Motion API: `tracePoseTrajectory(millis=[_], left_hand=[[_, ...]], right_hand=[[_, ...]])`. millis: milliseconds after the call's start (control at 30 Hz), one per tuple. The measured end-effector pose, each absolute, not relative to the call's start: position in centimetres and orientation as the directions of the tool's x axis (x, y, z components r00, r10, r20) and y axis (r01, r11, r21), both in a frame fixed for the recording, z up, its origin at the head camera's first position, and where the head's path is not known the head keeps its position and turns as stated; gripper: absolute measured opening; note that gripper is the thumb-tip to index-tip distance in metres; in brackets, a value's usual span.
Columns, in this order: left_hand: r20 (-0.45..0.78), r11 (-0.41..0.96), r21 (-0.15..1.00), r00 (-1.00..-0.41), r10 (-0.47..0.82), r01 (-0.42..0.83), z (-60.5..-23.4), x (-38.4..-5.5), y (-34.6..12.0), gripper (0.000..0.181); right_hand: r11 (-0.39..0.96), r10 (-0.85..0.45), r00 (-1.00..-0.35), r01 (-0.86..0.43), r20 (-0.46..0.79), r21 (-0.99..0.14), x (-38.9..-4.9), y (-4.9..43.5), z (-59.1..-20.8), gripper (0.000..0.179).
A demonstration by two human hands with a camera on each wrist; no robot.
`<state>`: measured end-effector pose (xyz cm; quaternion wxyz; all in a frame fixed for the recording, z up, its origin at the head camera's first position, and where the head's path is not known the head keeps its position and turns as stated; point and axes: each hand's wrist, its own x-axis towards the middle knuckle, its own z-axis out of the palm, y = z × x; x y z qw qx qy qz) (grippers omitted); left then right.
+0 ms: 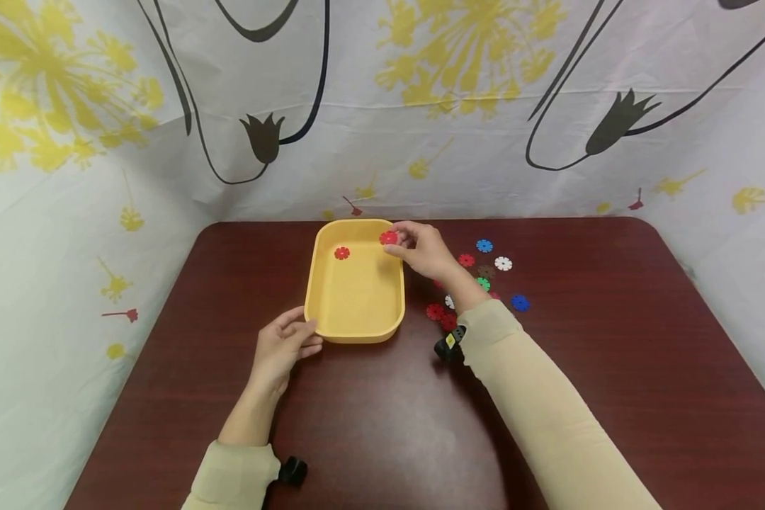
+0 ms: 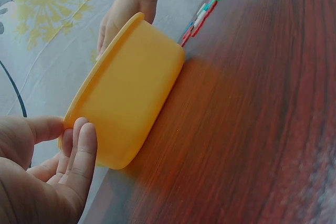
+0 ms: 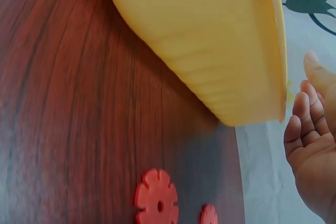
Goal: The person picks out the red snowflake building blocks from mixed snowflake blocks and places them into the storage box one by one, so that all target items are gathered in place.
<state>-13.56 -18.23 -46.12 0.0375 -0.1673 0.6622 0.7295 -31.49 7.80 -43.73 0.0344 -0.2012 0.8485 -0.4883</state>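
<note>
Okay, I'm seeing the table (image 1: pixel 389 425), yellow tray (image 1: pixel 357 297) on it. Left hand (image 1: pixel 282 348) pinches its near-left rim; right hand (image 1: pixel 424 251) has a red disc (image 1: pixel 387 239) pinched over the far-right corner. I'd call it early: one red piece (image 1: pixel 341 253) inside, mixed discs (image 1: pixel 486 272) left outside, to the right.

Tray (image 1: pixel 357 297) yellow; discs (image 1: pixel 483 284) red, blue, green, white, brown; table (image 1: pixel 382 411) red-brown, wood-grained; cloth (image 1: pixel 350 152) white, yellow-flowered.

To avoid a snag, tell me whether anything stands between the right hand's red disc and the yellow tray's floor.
Nothing visible does: the right hand holds the notched red disc over the yellow tray, near its far right corner. The other red disc inside lies left.
</note>
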Motion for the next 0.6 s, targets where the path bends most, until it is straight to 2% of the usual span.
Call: tracePoseTrajectory(millis=[600], left_hand=[[-0.293, -0.129, 0.953, -0.94, -0.174, -0.273, -46.2, -13.8, -18.2, 0.05]], right_hand=[[0.45, -0.426, -0.886, -0.381, 0.18, -0.808, -32.3, 5.3, -43.6, 0.04]])
